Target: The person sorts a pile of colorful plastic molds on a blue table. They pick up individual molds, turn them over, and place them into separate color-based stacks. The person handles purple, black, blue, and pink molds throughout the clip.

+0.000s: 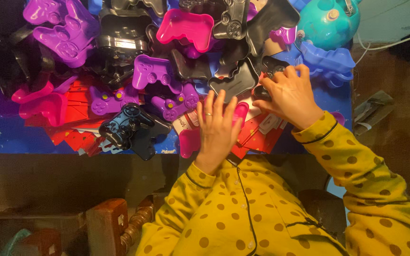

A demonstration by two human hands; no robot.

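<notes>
My left hand covers most of the pink shell. At one o'clock, my right hand hides the black part it grips; whether my fingers close is unclear.

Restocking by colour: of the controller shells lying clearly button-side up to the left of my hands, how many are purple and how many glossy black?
Purple shells: 5
Glossy black shell: 1
Total: 6
</notes>
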